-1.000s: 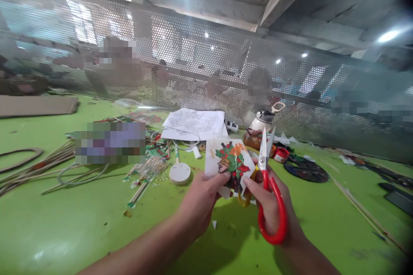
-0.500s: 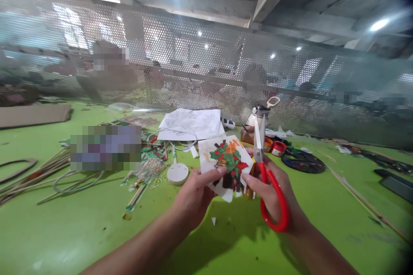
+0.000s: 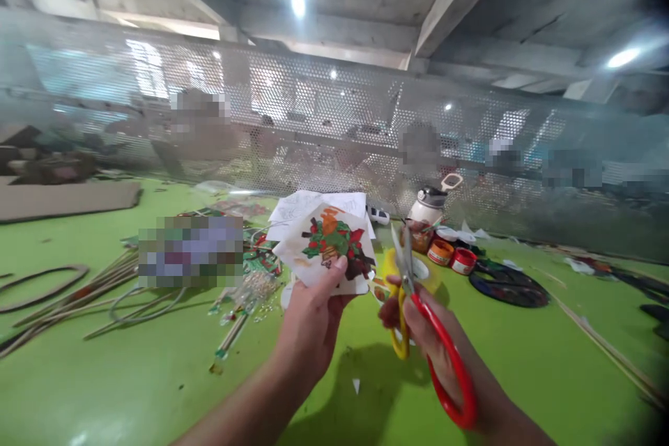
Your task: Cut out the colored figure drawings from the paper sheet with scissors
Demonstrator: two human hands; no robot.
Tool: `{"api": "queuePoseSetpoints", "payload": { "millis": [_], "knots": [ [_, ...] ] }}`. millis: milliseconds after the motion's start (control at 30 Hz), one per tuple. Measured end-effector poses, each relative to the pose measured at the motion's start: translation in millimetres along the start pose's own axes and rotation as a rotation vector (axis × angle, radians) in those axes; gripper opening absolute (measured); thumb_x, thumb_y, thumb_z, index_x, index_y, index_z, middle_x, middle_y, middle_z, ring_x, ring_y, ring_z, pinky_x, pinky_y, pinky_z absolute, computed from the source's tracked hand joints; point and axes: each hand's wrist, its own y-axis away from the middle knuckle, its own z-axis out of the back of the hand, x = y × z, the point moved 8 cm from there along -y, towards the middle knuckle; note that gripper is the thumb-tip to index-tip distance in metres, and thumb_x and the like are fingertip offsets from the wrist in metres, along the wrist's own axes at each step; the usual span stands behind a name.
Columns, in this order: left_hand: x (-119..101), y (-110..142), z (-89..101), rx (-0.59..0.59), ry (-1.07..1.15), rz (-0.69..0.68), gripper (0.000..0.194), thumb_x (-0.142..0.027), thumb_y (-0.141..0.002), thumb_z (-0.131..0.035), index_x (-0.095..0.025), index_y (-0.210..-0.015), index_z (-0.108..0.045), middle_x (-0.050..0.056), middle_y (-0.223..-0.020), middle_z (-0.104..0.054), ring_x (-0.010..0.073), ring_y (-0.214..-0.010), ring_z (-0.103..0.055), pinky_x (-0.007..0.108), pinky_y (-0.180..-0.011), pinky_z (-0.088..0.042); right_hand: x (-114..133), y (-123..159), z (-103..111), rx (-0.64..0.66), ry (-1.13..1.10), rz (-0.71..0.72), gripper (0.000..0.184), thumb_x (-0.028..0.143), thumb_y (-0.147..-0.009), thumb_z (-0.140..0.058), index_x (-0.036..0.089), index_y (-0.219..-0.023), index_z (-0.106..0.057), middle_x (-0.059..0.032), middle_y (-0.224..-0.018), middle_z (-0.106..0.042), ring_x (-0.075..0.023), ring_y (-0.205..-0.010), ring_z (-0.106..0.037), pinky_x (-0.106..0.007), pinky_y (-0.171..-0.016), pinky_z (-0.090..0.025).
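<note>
Pinched by its lower edge, a white paper piece (image 3: 297,251) painted with green leaves, red flowers and an orange bow is in my left hand (image 3: 318,313). My right hand (image 3: 433,334) grips a pair of scissors (image 3: 442,355) with one red and one yellow handle loop. Its metal blades point up and stand slightly apart, to the right of the paper and not touching it. Behind the blades lies a yellow roll of tape (image 3: 431,275). A small white paper scrap (image 3: 356,386) rests on the green table (image 3: 251,390) below my hands.
Line-drawing sheets (image 3: 293,205) lie behind the paper. To the right are a white bottle (image 3: 426,208), paint jars (image 3: 463,261) and a dark palette (image 3: 509,286). Thin sticks (image 3: 78,286) and bagged beads (image 3: 256,289) lie left. A perforated screen (image 3: 313,132) stands behind.
My right hand has left the paper and moved right and down with the scissors. The paper has turned in my left hand and shifted left. The view has tilted up slightly.
</note>
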Motion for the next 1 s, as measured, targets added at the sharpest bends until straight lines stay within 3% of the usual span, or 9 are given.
{"api": "queuePoseSetpoints", "payload": {
  "millis": [100,167,267,533,800,1000],
  "knots": [
    [-10.8,-3.5,3.3,-0.037,0.029,-0.073,0.033,-0.025,-0.081,-0.07,-0.012,-0.11,-0.06,0.011,-0.099,-0.068,0.0195,-0.087,-0.064,0.029,-0.07,-0.053,-20.8,1.0,-10.6,0.023,-0.007,-0.016,0.068,0.072,-0.062,-0.072,0.019,-0.104,-0.063,-0.0026,-0.069,-0.065,-0.0182,-0.058,-0.058,-0.032,-0.058,-0.046],
    [-12.0,-4.6,4.6,-0.048,0.042,-0.088,0.028,-0.024,-0.081,-0.07,-0.011,-0.105,-0.062,0.01,-0.098,-0.068,0.0187,-0.087,-0.064,0.029,-0.073,-0.054,-31.0,2.5,-15.5,0.041,-0.003,-0.025,0.071,0.073,-0.058,-0.073,0.02,-0.104,-0.064,-0.0025,-0.068,-0.064,-0.0162,-0.051,-0.054,-0.03,-0.049,-0.041],
    [-6.4,-4.1,5.9,-0.056,0.064,-0.064,0.029,-0.022,-0.08,-0.07,-0.012,-0.106,-0.062,0.01,-0.101,-0.068,0.0187,-0.091,-0.063,0.031,-0.08,-0.053,-37.3,5.7,-16.8,0.041,0.014,-0.03,0.072,0.073,-0.058,-0.073,0.02,-0.106,-0.065,-0.0021,-0.069,-0.061,-0.0155,-0.051,-0.052,-0.029,-0.048,-0.039],
    [12.5,4.9,3.9,-0.033,0.069,0.056,0.026,-0.024,-0.082,-0.067,-0.012,-0.105,-0.062,0.011,-0.104,-0.068,0.0211,-0.09,-0.064,0.036,-0.082,-0.054,-27.5,12.6,-20.3,0.064,0.123,0.021,0.073,0.077,-0.067,-0.059,0.02,-0.113,-0.058,0.003,-0.066,-0.047,-0.012,-0.052,-0.038,-0.027,-0.048,-0.026],
    [16.5,6.7,3.3,-0.031,0.063,0.059,0.023,-0.024,-0.082,-0.068,-0.013,-0.101,-0.062,0.009,-0.097,-0.069,0.0177,-0.083,-0.064,0.033,-0.079,-0.054,-17.7,17.2,-24.3,0.114,0.271,0.038,0.072,0.079,-0.075,-0.047,0.02,-0.117,-0.053,0.0043,-0.069,-0.04,-0.0127,-0.054,-0.037,-0.028,-0.051,-0.027],
    [16.8,9.4,-0.1,-0.004,0.053,0.06,0.026,-0.029,-0.084,-0.066,-0.012,-0.103,-0.061,0.012,-0.104,-0.068,0.0205,-0.088,-0.064,0.033,-0.078,-0.054,-13.7,18.4,-23.8,0.087,0.293,0.031,0.072,0.08,-0.074,-0.045,0.021,-0.113,-0.056,0.0055,-0.067,-0.037,-0.0123,-0.053,-0.035,-0.027,-0.05,-0.025]
  ]
}}
